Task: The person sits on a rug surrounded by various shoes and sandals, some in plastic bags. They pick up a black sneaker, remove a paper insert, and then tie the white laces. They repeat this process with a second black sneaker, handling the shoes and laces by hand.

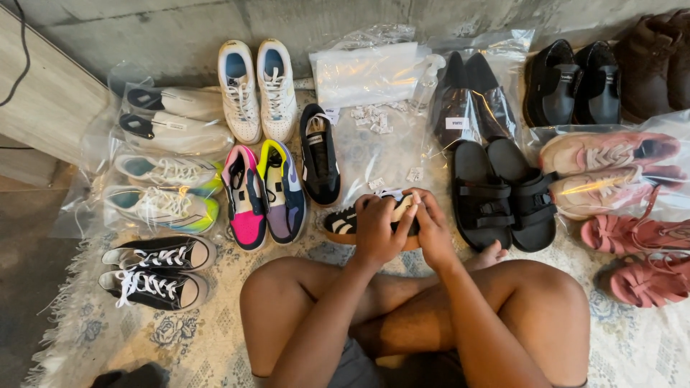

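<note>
I sit cross-legged on a pale patterned rug [201,338]. Both hands grip a black sneaker with white stripes and a tan sole [339,224], lying on its side just past my knees. My left hand [377,228] wraps over its middle. My right hand [431,226] holds its heel end, fingers curled by the opening. The matching black sneaker [320,154] stands upright a little farther out, to the left.
Pink and multicoloured sneakers [262,194] and black canvas shoes [154,267] lie at left, bagged white pairs [172,118] beyond. Black sandals [503,194] sit right, pink sneakers [611,169] and pink sandals [640,255] farther right. Plastic bags [370,72] and dark shoes [568,82] line the wall.
</note>
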